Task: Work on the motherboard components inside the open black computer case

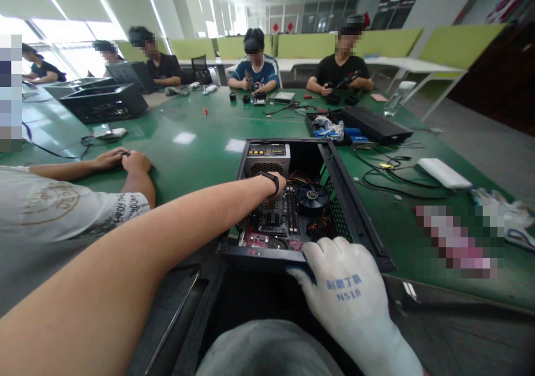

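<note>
A black computer case [355, 198] lies open on the green table, its near edge over the table's front edge. Inside are a power supply [267, 159], a round black fan [312, 196] and a motherboard [271, 220]. My left hand [276, 184], bare with a black wristband, reaches into the case beside the power supply and coloured wires; its fingers are mostly hidden. My right hand [340, 276], in a white work glove, is wrapped round the near edge of the case.
At the left, another person's hands [125, 159] rest on the green table [188, 122]. Black cables [388, 172], a white box [443, 174] and gloves [505, 214] lie right. A black tray [311, 125] with gloves stands behind the case. Several people sit across the table.
</note>
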Demonstrator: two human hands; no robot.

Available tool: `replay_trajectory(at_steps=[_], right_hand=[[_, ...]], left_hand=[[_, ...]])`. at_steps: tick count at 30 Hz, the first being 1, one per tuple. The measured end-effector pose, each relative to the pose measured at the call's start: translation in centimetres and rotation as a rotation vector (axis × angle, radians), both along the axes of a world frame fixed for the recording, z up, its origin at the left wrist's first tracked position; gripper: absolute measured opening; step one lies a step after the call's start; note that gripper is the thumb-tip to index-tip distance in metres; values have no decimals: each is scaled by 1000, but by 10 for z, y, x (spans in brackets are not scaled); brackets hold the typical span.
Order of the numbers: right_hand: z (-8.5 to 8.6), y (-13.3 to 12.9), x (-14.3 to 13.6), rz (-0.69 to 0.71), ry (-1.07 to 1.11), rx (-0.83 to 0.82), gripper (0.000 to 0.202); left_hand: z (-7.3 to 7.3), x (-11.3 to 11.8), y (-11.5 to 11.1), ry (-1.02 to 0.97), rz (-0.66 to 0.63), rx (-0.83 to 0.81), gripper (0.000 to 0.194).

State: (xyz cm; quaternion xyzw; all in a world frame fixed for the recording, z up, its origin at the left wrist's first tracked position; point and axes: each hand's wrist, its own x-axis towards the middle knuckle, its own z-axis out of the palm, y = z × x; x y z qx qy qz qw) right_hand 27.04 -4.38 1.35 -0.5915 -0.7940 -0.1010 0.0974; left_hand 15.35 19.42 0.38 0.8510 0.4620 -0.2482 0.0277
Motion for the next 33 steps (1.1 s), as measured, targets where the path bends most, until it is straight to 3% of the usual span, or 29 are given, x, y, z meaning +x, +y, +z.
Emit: replay_trajectory(at_steps=[12,20,25,29,33], right_hand=[[-1,1,-2,-6,3,4,20],[3,11,-1,-28,-17,-3,18],[4,66,1,-44,-104,37,27],[4,140,-1,-71,-130,43,37],[7,224,-7,-105,-135,43,44]], left_hand=[[5,-5,-5,92,-121,-34,41],[39,-26,-10,-260,-46,60,47],[69,-56,10,-547,105,180,42],[88,-81,16,-791,216,250,37],[94,-96,9,-986,296,271,26]])
